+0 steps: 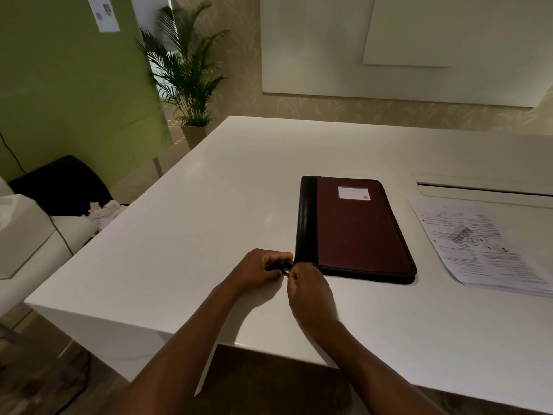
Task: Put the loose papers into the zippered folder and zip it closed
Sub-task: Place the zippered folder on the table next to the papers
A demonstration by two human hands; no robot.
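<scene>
A maroon zippered folder [359,229] with a black spine and a white label lies flat and closed on the white table [209,223]. Both hands meet at its near left corner. My left hand [263,271] pinches the black zipper tail that sticks out from the corner. My right hand [308,287] pinches the small metal zipper pull [286,272] beside it. A stack of loose printed papers [484,247] lies on the table to the right of the folder, apart from it.
A slot-like recess [484,190] is set in the table behind the papers. The table's near left corner [30,301] is close to my arms. A dark chair [59,184] with paper scraps and a potted palm [188,82] stand to the left.
</scene>
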